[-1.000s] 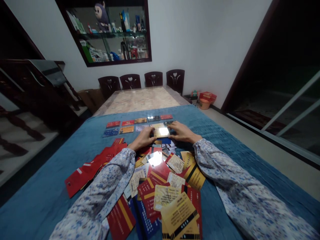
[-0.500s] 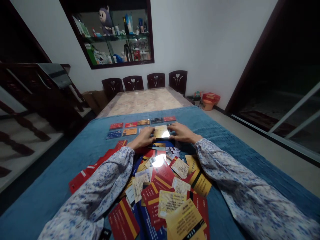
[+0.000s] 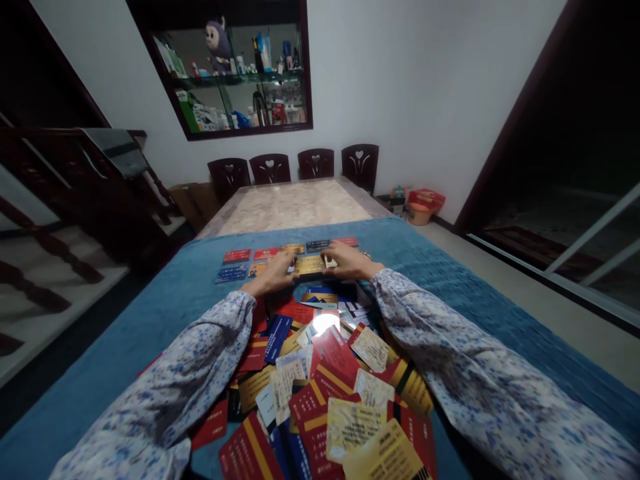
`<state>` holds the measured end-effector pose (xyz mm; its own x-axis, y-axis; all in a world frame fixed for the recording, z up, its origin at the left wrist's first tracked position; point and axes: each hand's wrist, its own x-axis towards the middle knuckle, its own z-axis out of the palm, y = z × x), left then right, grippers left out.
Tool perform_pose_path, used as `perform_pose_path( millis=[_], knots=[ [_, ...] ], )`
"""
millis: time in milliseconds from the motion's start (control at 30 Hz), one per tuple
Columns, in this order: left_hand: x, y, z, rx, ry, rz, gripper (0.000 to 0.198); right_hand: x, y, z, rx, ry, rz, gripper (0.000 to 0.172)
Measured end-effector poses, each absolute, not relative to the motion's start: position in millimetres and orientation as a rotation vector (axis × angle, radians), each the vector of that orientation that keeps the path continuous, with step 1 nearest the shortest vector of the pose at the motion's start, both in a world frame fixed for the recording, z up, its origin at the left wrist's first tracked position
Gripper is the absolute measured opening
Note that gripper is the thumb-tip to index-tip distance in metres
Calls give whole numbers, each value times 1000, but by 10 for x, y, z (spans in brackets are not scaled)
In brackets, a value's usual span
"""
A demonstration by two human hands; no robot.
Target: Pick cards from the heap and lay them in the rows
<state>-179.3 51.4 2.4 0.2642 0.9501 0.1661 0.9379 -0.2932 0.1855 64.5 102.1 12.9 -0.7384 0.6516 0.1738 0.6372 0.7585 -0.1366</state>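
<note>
A gold card (image 3: 310,265) is held by its two short ends, just above the blue cloth. My left hand (image 3: 277,272) pinches its left end, and the fingers of my right hand (image 3: 349,261) close on its right end. Beyond and beside it lie rows of cards, among them a red card (image 3: 237,255), a dark blue card (image 3: 231,274) and a black card (image 3: 318,246). My left hand partly covers an orange card (image 3: 256,270). Nearer me, between my forearms, spreads a loose heap of red, gold and blue cards (image 3: 334,353).
The blue cloth (image 3: 165,293) covers the near part of the table, whose marble-patterned top (image 3: 300,200) shows beyond. Several dark chairs (image 3: 360,167) stand at the far end. A wooden railing (image 3: 65,160) is at the left, an orange bucket (image 3: 420,213) on the floor at the right.
Both hands have shifted slightly left with the gold card, which now catches less glare. My left hand now covers part of the orange card. The camera view has moved a little.
</note>
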Motion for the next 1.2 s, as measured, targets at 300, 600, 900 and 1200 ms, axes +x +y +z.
perform_pose_path(
  millis=[300, 600, 900, 1200],
  knots=[
    [-2012, 650, 104, 2394, 1981, 297, 42, 286, 1236, 183, -1059, -2797, 28, 35],
    [-2197, 822, 137, 2359, 2080, 195, 45, 34, 1401, 270, -1088, -2846, -42, 35],
    [-2305, 1087, 96, 2317, 2127, 126, 43, -129, 1613, 264, -1142, -2842, -69, 40],
    [-2256, 1283, 92, 2302, 2124, 40, 47, -183, 1819, 180, -1186, -2855, -32, 43]
  ],
)
